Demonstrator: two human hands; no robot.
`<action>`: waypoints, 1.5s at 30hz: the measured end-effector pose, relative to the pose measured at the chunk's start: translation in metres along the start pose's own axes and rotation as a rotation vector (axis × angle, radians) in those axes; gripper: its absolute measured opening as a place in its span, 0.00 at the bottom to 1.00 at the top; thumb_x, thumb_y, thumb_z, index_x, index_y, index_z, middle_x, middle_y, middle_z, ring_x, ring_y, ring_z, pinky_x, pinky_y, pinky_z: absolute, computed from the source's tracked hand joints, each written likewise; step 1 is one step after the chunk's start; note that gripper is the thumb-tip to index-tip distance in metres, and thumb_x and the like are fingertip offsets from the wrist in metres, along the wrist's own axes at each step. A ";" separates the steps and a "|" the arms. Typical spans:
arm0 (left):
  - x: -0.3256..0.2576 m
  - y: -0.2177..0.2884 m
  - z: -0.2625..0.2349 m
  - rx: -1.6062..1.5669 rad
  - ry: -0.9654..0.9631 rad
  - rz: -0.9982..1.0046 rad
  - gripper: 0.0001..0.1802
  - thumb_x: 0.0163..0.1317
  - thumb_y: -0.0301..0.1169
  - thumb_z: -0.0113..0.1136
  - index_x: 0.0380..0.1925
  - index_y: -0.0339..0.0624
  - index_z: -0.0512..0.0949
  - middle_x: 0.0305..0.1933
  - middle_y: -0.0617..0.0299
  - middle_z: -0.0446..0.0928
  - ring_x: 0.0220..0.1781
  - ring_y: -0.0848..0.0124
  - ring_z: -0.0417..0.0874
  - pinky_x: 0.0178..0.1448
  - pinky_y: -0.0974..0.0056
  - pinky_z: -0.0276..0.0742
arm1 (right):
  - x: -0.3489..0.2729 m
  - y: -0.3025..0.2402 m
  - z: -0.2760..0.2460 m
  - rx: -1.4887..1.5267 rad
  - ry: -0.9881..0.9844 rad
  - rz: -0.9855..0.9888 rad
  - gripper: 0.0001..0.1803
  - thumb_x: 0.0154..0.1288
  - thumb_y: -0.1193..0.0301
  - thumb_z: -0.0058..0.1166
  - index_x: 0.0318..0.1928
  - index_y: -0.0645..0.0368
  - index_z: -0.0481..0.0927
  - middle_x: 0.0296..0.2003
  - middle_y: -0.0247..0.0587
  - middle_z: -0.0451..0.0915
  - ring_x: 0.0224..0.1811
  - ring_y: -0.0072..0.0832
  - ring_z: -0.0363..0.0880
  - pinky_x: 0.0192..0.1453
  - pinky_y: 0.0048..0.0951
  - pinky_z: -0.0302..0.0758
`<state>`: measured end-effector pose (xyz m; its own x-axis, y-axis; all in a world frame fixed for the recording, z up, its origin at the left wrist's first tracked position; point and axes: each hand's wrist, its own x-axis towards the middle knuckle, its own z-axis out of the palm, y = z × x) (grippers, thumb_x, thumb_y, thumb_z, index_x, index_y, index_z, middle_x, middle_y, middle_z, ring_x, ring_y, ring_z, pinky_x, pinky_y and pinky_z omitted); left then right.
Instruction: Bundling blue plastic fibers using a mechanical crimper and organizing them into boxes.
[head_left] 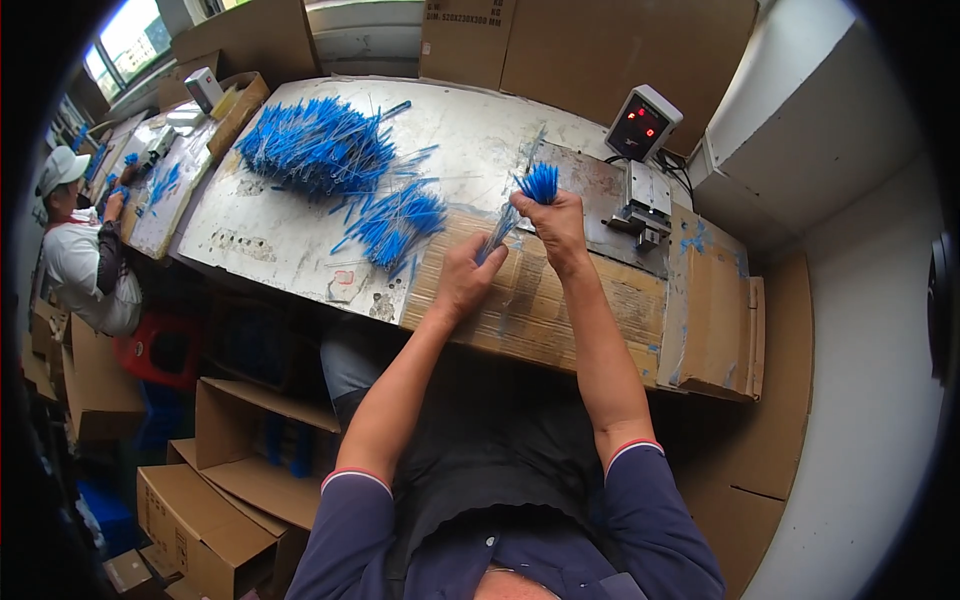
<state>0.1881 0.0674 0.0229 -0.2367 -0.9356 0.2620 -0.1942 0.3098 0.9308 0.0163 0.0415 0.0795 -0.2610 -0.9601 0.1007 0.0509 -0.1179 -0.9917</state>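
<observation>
A bundle of thin, pale strands with blue ends (541,183) is held upright at a slant over the cardboard-covered front of the table. My right hand (556,222) is closed around it just below the blue tips. Lower down, my left hand (468,276) grips the pale ends of the same bundle. To the left of my hands lies a small loose pile of the same blue-tipped strands (393,226). Behind it is a much larger heap (315,145), its strands lying crosswise. What exactly the strands are, I cannot make out.
A digital display box (643,122) with red digits stands at the back right, behind a small metal fixture (643,203). A cardboard tray (715,310) sits at the right edge. At far left, a co-worker (85,240) works at another table. Cardboard boxes (210,515) crowd the lower left.
</observation>
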 end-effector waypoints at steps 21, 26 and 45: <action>0.002 -0.004 -0.001 -0.045 0.007 -0.025 0.12 0.74 0.38 0.61 0.41 0.39 0.81 0.23 0.67 0.71 0.27 0.77 0.70 0.33 0.65 0.68 | 0.004 -0.001 0.002 -0.097 -0.025 -0.071 0.05 0.64 0.73 0.69 0.33 0.61 0.86 0.28 0.23 0.80 0.30 0.13 0.72 0.35 0.22 0.69; 0.001 -0.003 -0.001 0.015 -0.040 -0.024 0.15 0.72 0.41 0.61 0.43 0.38 0.82 0.26 0.51 0.78 0.29 0.60 0.78 0.38 0.56 0.73 | 0.006 -0.003 0.000 -0.103 -0.043 -0.068 0.04 0.63 0.73 0.69 0.33 0.59 0.87 0.27 0.21 0.79 0.29 0.12 0.70 0.34 0.20 0.67; 0.008 -0.021 -0.004 -0.271 -0.055 -0.158 0.16 0.75 0.40 0.58 0.39 0.37 0.82 0.23 0.66 0.73 0.28 0.76 0.72 0.36 0.65 0.69 | 0.020 -0.022 -0.004 0.198 0.218 -0.118 0.05 0.72 0.70 0.60 0.38 0.58 0.81 0.24 0.29 0.78 0.20 0.15 0.72 0.22 0.18 0.64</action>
<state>0.1937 0.0527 0.0069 -0.2763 -0.9557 0.1017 0.0262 0.0983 0.9948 0.0063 0.0261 0.1025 -0.4755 -0.8624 0.1739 0.1890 -0.2932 -0.9372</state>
